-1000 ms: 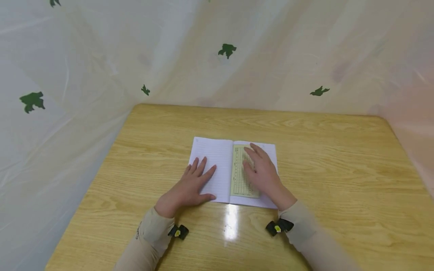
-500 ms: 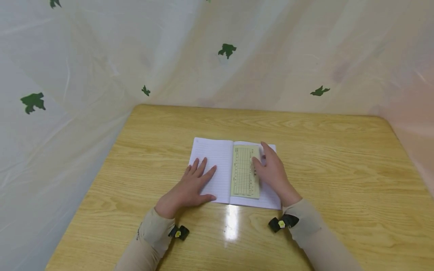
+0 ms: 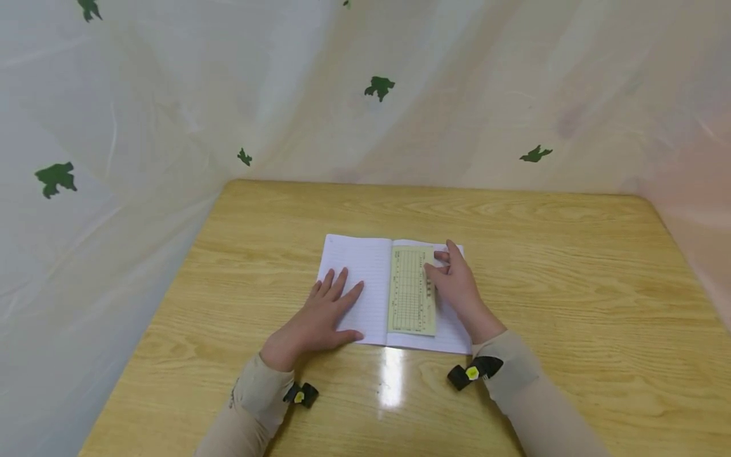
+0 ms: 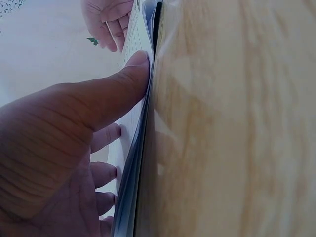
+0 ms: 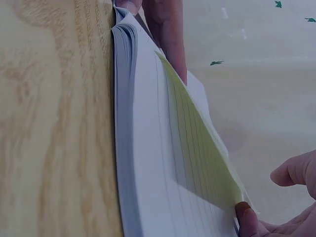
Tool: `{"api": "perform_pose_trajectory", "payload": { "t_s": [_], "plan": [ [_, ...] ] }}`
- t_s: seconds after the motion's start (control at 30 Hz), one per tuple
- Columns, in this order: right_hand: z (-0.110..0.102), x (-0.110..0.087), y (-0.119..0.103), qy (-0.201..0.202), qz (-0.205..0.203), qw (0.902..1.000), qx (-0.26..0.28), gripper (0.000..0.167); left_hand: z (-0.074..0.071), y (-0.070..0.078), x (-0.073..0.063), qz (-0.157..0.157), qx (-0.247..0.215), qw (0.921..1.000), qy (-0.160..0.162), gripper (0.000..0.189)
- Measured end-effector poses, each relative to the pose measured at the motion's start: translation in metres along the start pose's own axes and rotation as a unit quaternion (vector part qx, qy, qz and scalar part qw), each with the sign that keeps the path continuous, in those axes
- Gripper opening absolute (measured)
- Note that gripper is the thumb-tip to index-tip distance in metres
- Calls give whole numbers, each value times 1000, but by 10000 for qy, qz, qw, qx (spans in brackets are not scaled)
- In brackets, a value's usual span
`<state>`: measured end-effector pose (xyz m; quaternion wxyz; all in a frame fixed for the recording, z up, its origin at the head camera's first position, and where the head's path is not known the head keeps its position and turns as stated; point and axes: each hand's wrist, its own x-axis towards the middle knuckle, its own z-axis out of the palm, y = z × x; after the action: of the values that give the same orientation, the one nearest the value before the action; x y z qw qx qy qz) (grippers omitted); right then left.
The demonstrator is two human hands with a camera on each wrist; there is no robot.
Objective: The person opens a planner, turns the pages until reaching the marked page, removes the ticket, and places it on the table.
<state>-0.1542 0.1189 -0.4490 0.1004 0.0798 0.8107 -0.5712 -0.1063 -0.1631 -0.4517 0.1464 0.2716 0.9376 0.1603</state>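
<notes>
A notebook (image 3: pixel 365 254) with lined white pages lies spread on the wooden table. My left hand (image 3: pixel 320 317) rests on its left page, fingers spread, with the thumb near the bottom edge. On the right page is a pale yellow-green printed form slip (image 3: pixel 410 289). Its right edge stands raised off the page in the right wrist view. There, a fingertip (image 5: pixel 247 217) of my right hand (image 3: pixel 459 289) touches this raised edge, while the thumb (image 5: pixel 289 173) stands apart above it. From the head, the thumb overlaps the slip's right side.
The wooden table (image 3: pixel 571 273) extends around the notebook on all sides. A pale curtain (image 3: pixel 457 95) with green leaf-like shapes hangs behind and at the sides. Each wrist wears a black strap with a yellow mark.
My right hand has drawn from over the middle of the slip to its right edge, with fingertips now at that edge. The left hand stays put on the left page.
</notes>
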Motion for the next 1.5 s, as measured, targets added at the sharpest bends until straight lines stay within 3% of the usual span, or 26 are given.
{"api": "perform_pose_trajectory", "payload": {
  "t_s": [0.47, 0.77, 0.9, 1.03, 1.5],
  "plan": [
    [3, 3, 2, -18, -196, 9992, -349, 79, -1, 2, 0, -40, 64, 10000, -43, 88],
    [-9, -7, 3, -181, -254, 9995, 42, 34, 1, 1, 1, -104, 52, 9999, -113, 89],
    [-18, -14, 0, -197, -240, 9994, 147, 27, 1, 0, 1, -70, 58, 9999, -106, 89],
    [-29, -22, -1, -163, -231, 9995, 107, 24, 0, 0, 0, 27, 48, 10000, -40, 89],
    [-68, -44, -4, -145, -623, 9975, 308, 37, 1, -1, 0, 117, 3, 9999, 38, 89]
  ]
}}
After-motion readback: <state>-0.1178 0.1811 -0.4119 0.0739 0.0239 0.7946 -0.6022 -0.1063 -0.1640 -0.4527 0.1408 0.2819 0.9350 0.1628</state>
